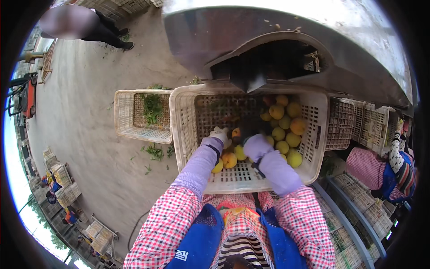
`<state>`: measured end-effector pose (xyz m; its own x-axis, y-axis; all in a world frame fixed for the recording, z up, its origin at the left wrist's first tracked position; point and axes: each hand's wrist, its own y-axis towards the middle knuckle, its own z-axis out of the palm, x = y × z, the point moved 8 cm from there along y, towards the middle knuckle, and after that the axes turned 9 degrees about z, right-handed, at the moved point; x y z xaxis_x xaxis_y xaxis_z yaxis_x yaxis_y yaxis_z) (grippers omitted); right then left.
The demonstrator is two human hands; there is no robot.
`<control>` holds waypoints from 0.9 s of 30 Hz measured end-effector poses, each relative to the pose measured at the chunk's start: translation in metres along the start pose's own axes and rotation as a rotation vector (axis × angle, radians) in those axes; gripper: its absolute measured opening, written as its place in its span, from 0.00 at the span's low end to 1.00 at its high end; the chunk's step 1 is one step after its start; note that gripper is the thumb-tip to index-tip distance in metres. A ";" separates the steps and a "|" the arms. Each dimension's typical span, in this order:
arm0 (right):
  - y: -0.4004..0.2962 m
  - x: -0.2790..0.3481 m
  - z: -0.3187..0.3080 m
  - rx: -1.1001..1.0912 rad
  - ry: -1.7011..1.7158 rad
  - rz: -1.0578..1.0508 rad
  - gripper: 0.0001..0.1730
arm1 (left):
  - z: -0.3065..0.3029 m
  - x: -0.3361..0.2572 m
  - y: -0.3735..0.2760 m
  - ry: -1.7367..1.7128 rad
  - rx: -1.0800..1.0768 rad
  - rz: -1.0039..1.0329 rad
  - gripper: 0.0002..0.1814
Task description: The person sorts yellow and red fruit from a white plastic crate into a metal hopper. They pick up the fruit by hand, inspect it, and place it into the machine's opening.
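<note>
A white plastic crate (249, 187) with slotted walls stands right in front of me. Yellow-orange round fruit, peach-like (282, 122), lies heaped along its right side, and a few more pieces (229, 160) rest near the front wall. My left hand (220, 134), in a white glove, reaches down inside the crate beside the fruit. Close to its right, my right hand (251, 127) wears a dark glove and is among the fruit. Shadow and blur hide the right fingers. Whether either hand grips a fruit cannot be made out.
A metal machine housing (198, 40) with a dark opening overhangs the crate's far edge. A smaller crate (122, 114) with green leaves stands to the left. Stacked crates (341, 124) and a co-worker's sleeve (366, 168) are at right. A person (100, 30) stands far left.
</note>
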<state>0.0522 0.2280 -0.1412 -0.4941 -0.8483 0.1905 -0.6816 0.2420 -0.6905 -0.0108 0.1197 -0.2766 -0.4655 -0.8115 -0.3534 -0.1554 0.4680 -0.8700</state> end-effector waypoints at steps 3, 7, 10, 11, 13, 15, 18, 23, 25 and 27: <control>0.060 -0.026 0.125 0.145 -0.035 0.075 0.15 | 0.008 0.019 0.036 -0.035 -0.071 0.078 0.26; 0.029 -0.035 0.069 -0.096 0.422 0.079 0.17 | 0.003 0.047 0.012 -0.832 0.002 0.089 0.21; -0.028 -0.023 -0.048 -0.146 0.824 0.004 0.26 | -0.032 0.003 -0.060 -1.509 0.210 0.001 0.25; -0.037 -0.025 -0.065 -0.184 0.953 -0.012 0.29 | -0.071 -0.025 -0.082 -1.197 -0.065 0.481 0.25; 0.008 -0.036 -0.014 -0.333 1.163 -0.138 0.31 | -0.128 -0.085 -0.172 -0.610 -0.497 1.036 0.23; -0.026 -0.029 -0.066 -0.620 1.143 -0.246 0.34 | -0.109 -0.073 -0.163 -1.182 -0.292 0.855 0.24; -0.077 -0.014 -0.110 -0.728 1.310 -0.206 0.38 | -0.107 -0.083 -0.173 -1.479 -0.109 0.809 0.27; -0.117 0.004 -0.161 -1.046 1.046 -0.102 0.50 | -0.142 -0.115 -0.208 -1.476 -0.262 0.932 0.23; -0.118 0.005 -0.187 -1.204 0.962 -0.173 0.52 | -0.158 -0.141 -0.235 -2.010 0.061 0.844 0.25; -0.111 0.010 -0.209 -1.229 0.841 -0.128 0.50 | -0.169 -0.117 -0.209 -1.599 -0.372 0.914 0.22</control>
<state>0.0095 0.2910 0.0835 -0.2647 -0.4848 0.8336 -0.5488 0.7865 0.2831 -0.0709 0.1756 0.0049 0.6085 0.2846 -0.7408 -0.6206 0.7524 -0.2208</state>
